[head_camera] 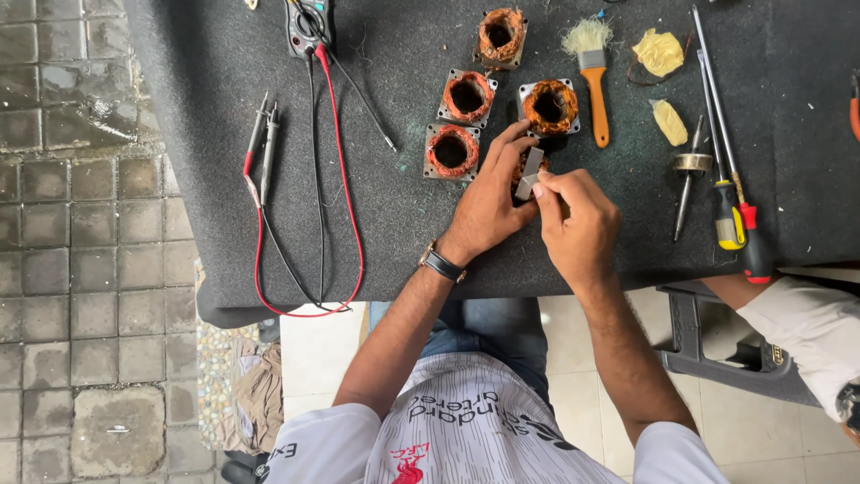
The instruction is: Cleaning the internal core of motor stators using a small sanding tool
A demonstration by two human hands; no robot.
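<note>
My left hand [488, 202] grips a copper-wound motor stator [522, 168] on the dark felt table top [179, 90], mostly hidden under my fingers. My right hand [578, 220] pinches a small flat grey metal piece [530, 170] against that stator. Several more square stators with orange-brown copper windings lie just beyond my hands: one [451, 151] at the left, one [467, 96] behind it, one [549, 106] right above my fingers, and one [500, 37] at the far edge.
A multimeter [309, 22] with red and black leads [264, 152] lies at the left. On the right are a brush with an orange handle [591, 81], yellow rags [658, 51] and screwdrivers [727, 179]. Another person's white sleeve [806, 332] is at the lower right.
</note>
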